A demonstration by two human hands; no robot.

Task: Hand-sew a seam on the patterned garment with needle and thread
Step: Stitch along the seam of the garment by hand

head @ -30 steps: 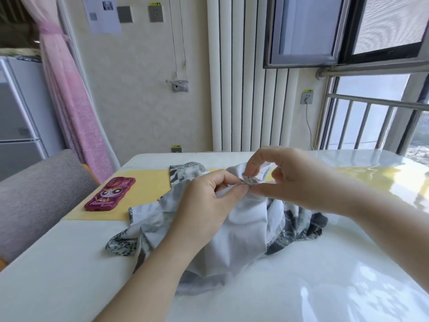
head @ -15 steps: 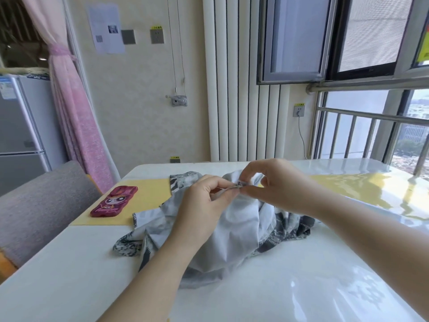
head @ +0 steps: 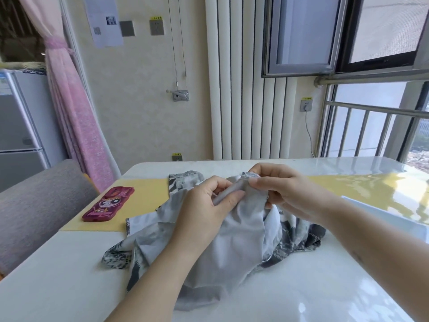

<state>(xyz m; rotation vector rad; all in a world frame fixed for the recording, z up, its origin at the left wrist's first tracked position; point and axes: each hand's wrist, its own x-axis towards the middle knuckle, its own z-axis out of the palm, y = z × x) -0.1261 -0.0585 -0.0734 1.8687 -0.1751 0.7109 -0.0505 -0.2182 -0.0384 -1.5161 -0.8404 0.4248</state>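
On the white table (head: 69,275) our grey patterned garment (head: 236,242) lies bunched in a heap. We hold one folded edge raised above it: our left hand (head: 204,208) pinches the fold between thumb and fingers, and our right hand (head: 287,194) pinches it just beside. Left of the garment, a pink phone case (head: 108,204) rests on a yellow mat (head: 144,198).

Hands: right hand (head: 285,191) now set further from left hand (head: 204,205). Garment (head: 239,240): folded edge now stretched between them, formerly pinched at one spot.
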